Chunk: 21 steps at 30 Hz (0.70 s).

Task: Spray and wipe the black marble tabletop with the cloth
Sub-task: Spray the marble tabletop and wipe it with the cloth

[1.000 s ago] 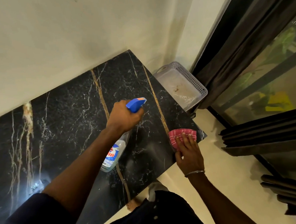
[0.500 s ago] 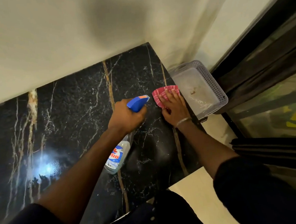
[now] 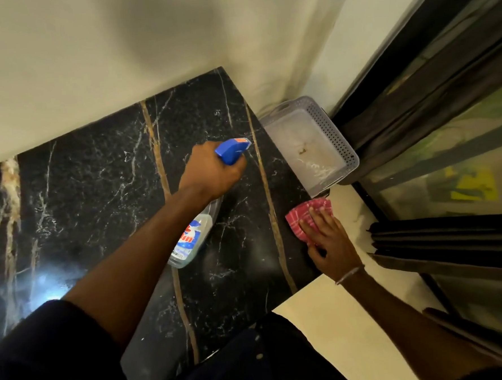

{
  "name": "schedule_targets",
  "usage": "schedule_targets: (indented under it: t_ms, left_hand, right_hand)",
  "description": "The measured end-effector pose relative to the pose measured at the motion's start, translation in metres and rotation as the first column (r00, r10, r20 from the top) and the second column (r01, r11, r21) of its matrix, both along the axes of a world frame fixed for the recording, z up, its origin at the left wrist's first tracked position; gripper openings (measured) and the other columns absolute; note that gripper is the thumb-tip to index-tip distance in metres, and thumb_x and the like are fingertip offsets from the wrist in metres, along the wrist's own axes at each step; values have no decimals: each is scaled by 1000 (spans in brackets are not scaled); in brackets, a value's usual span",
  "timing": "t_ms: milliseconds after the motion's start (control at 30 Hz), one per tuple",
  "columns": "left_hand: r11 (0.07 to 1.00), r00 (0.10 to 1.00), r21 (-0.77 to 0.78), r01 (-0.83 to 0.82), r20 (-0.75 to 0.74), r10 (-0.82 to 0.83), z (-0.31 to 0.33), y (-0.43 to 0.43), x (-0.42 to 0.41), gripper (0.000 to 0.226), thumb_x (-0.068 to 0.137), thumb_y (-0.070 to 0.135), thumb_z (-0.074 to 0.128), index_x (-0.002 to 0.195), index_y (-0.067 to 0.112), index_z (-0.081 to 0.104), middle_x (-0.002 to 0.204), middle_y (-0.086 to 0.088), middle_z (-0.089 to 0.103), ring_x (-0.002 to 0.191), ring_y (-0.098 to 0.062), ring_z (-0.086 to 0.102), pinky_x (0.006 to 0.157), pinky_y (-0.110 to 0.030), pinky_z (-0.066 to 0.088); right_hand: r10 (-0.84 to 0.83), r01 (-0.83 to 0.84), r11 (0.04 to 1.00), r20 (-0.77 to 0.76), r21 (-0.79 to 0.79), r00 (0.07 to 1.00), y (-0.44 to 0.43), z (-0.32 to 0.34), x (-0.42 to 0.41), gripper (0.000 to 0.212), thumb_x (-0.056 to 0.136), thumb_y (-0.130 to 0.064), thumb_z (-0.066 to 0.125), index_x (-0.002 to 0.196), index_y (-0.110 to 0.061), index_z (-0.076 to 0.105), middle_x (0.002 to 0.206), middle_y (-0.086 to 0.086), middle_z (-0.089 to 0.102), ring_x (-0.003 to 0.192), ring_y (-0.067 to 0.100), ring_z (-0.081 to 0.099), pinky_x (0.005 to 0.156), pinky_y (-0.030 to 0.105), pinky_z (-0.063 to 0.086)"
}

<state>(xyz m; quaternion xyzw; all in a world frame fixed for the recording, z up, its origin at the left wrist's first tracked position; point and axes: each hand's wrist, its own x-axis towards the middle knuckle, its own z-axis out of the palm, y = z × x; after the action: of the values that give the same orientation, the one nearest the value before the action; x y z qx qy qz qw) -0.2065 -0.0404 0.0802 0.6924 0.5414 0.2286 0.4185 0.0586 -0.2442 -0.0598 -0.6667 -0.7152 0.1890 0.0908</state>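
Right hand point(image 3: 327, 239): we see it pressed flat, fingers spread, on the pink checked cloth point(image 3: 307, 217) at the near right edge of the black marble tabletop point(image 3: 96, 181); half a second ago the same hand and cloth lay farther back along that edge, beside the basket, so the cloth has been drawn toward us in one stroke. Left hand point(image 3: 210, 170): closed round the neck of the spray bottle point(image 3: 194, 237), blue nozzle point(image 3: 232, 149) aimed at the right end, clear body hanging under the wrist above the stone; its pose is unchanged. Beyond the edge, a perforated grey basket point(image 3: 341, 143) stands just beside the top, by dark curtains point(image 3: 415, 115). We judge the right strip wiped; the wide left expanse remains to be done.
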Motion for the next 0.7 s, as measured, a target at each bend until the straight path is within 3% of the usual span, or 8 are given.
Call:
schedule_targets:
  t_ms: [200, 400, 600, 700]
  left_hand:
    - [1000, 1000, -15, -1, 7, 1, -7, 17, 13, 11, 85, 23, 65, 83, 14, 59, 61, 2, 55, 55, -11, 53, 57, -21, 45]
    - [997, 997, -35, -75, -37, 73, -21, 38, 8, 19, 84, 28, 65, 87, 9, 63, 68, -10, 63, 60, -21, 60, 61, -33, 53]
    - [982, 984, -52, -180, -21, 179, -30, 67, -4, 22, 80, 33, 66, 83, 12, 61, 60, 2, 56, 51, -9, 53, 52, -21, 45]
    - [973, 975, -66, -222, -40, 219, -32, 82, -10, 22, 80, 34, 66, 83, 13, 60, 59, 6, 53, 49, -5, 49, 47, -9, 37]
  right_hand:
    - [34, -35, 999, 22, 13, 999, -15, -3, 9, 60, 88, -35, 49, 147, -23, 42, 158, 3, 31, 150, 24, 14, 115, 55, 28]
    - [138, -136, 983, -9, 123, 990, 78, -4, -11, 63, 82, -29, 55, 143, -19, 48, 157, 7, 33, 149, 30, 17, 119, 52, 21]
    - [188, -193, 974, 53, 116, 981, 193, -7, -37, 62, 83, -34, 49, 144, -24, 47, 158, 6, 30, 149, 29, 18, 119, 41, 10]
    - [192, -198, 975, 61, 103, 979, 249, -9, -51, 64, 83, -36, 46, 146, -25, 45, 159, 6, 29, 148, 30, 18, 119, 46, 17]
